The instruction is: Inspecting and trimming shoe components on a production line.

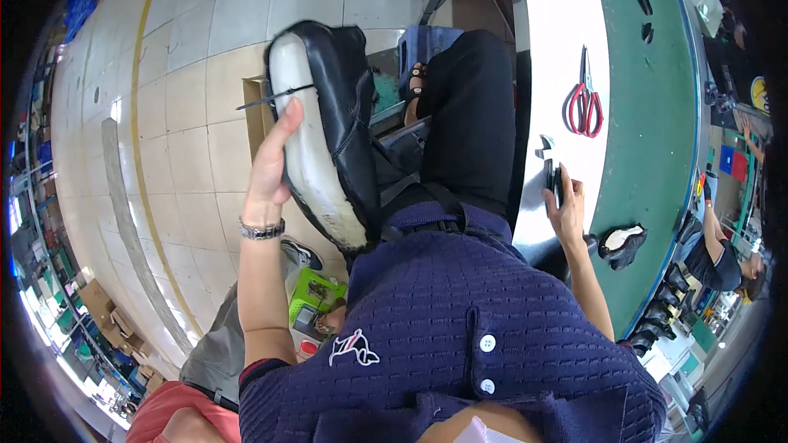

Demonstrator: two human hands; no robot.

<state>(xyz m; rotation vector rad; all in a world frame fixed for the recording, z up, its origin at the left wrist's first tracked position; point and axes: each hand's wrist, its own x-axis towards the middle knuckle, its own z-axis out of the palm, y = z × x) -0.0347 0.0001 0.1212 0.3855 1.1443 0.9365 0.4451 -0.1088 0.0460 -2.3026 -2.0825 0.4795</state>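
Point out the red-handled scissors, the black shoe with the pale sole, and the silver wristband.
Red-handled scissors (585, 89): head view, near the pivot.
Black shoe (314, 143): head view, on the pale sole.
Silver wristband (262, 231): head view, middle of the band.

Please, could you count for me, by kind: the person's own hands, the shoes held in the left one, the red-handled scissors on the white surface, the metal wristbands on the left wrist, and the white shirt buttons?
Left hand and right hand: 2
Held shoe: 1
Red-handled scissors: 1
Metal wristband: 1
White buttons: 2
Total: 7
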